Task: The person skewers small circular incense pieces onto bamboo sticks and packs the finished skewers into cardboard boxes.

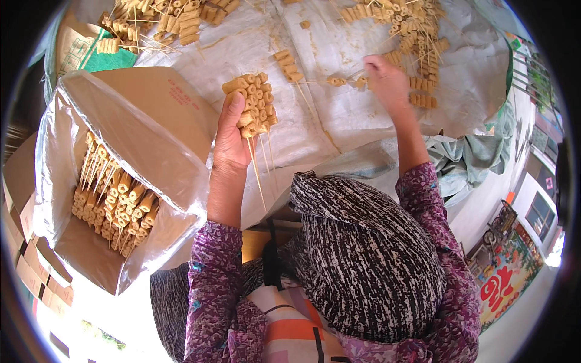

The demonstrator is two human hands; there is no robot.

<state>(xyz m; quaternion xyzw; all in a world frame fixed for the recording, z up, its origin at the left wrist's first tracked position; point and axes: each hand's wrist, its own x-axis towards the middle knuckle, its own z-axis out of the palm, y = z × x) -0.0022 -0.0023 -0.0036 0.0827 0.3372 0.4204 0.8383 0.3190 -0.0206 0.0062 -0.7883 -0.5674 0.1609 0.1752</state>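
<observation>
Head view: lined carton (158, 97) beside skewer bundle (254, 104).

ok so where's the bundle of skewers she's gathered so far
In the head view, the bundle of skewers is gripped upright in the left hand, left of centre, just right of the lined cardboard box and over the white sheet.

Bright daylight, pale floor (520, 327), barred window (540, 215), colourful red poster (505, 284).
</observation>
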